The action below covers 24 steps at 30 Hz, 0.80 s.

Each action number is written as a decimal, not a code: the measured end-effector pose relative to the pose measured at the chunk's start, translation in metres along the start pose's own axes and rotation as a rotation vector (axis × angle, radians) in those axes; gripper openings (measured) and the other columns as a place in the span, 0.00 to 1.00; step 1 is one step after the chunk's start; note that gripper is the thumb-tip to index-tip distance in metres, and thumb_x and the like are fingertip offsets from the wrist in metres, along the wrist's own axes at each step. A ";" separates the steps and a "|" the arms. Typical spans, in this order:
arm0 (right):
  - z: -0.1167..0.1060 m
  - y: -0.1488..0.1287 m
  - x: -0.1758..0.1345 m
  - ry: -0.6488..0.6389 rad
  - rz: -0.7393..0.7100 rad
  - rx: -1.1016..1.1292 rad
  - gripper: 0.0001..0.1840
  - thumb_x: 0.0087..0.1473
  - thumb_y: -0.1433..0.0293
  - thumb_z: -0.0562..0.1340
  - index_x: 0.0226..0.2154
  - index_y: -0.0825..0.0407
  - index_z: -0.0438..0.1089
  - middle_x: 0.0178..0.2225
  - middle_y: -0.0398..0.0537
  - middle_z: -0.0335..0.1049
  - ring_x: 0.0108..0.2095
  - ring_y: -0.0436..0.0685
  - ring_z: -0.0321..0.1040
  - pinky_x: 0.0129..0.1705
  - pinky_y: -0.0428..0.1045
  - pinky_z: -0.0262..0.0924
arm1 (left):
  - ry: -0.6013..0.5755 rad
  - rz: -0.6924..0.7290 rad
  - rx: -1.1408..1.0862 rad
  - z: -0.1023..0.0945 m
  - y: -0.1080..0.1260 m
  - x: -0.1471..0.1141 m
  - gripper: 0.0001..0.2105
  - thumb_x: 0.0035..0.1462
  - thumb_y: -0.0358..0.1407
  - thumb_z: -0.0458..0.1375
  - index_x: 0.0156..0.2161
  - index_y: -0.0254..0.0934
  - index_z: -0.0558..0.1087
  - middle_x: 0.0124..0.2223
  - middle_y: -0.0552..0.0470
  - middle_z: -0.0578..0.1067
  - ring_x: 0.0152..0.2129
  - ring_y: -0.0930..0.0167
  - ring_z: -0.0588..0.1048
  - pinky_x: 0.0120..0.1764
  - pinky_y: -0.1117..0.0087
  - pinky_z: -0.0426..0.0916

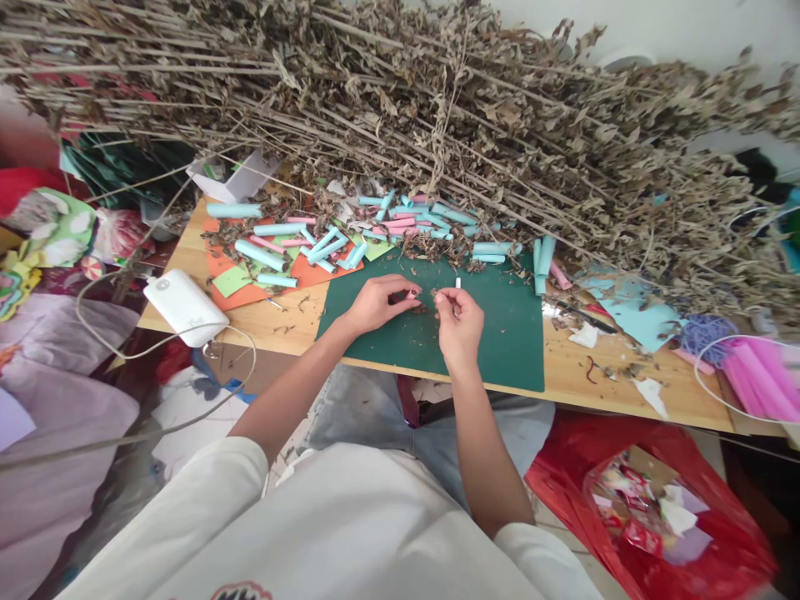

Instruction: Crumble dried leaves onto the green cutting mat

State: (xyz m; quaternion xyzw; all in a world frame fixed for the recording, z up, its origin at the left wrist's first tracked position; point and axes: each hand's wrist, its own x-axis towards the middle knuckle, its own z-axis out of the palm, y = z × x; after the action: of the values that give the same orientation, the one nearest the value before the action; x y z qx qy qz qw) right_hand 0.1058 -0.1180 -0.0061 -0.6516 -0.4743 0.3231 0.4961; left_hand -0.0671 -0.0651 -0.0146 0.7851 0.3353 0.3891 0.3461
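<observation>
My left hand (378,305) is over the green cutting mat (512,350), its thumb and fingers pinching a small pink paper tube (412,294) that is mostly hidden. Close on its right, my right hand (460,325) has its thumb and forefinger pressed together. Whatever they pinch, perhaps a bit of dried leaf, is too small to make out. Crumbs of dried leaf (420,308) lie on the mat between the two hands. Just beyond the right hand sits a small white cylinder (458,282).
Dried leafy stalks (400,108) are heaped across the back. Blue paper rolls (325,246) and pink ones lie before them on coloured sheets. A white power bank (186,307) with a cable is at left. A red plastic bag (562,467) holding scraps hangs or stands at lower right.
</observation>
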 end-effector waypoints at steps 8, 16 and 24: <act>0.006 -0.005 -0.008 -0.132 0.008 -0.045 0.09 0.55 0.63 0.59 0.33 0.51 0.71 0.28 0.45 0.73 0.28 0.55 0.71 0.34 0.50 0.66 | 0.008 0.036 -0.019 -0.001 0.001 0.000 0.11 0.61 0.40 0.59 0.42 0.34 0.77 0.38 0.46 0.78 0.32 0.73 0.75 0.34 0.75 0.69; 0.010 0.003 -0.006 -0.122 -0.006 -0.009 0.10 0.57 0.61 0.57 0.33 0.50 0.68 0.25 0.41 0.68 0.26 0.51 0.66 0.31 0.47 0.63 | -0.020 -0.003 0.025 -0.001 0.002 0.001 0.08 0.61 0.38 0.57 0.35 0.34 0.75 0.33 0.51 0.75 0.29 0.74 0.72 0.35 0.74 0.66; 0.006 -0.002 -0.006 -0.025 0.006 0.095 0.11 0.56 0.60 0.61 0.34 0.51 0.70 0.29 0.44 0.72 0.30 0.53 0.69 0.33 0.48 0.65 | -0.005 0.036 0.029 -0.001 0.000 0.001 0.11 0.61 0.40 0.58 0.44 0.36 0.76 0.38 0.47 0.77 0.33 0.72 0.75 0.36 0.73 0.68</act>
State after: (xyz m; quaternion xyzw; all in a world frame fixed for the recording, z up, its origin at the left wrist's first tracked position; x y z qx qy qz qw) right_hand 0.0978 -0.1215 -0.0060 -0.6248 -0.4626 0.3548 0.5193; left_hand -0.0674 -0.0644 -0.0137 0.7969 0.3258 0.3883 0.3287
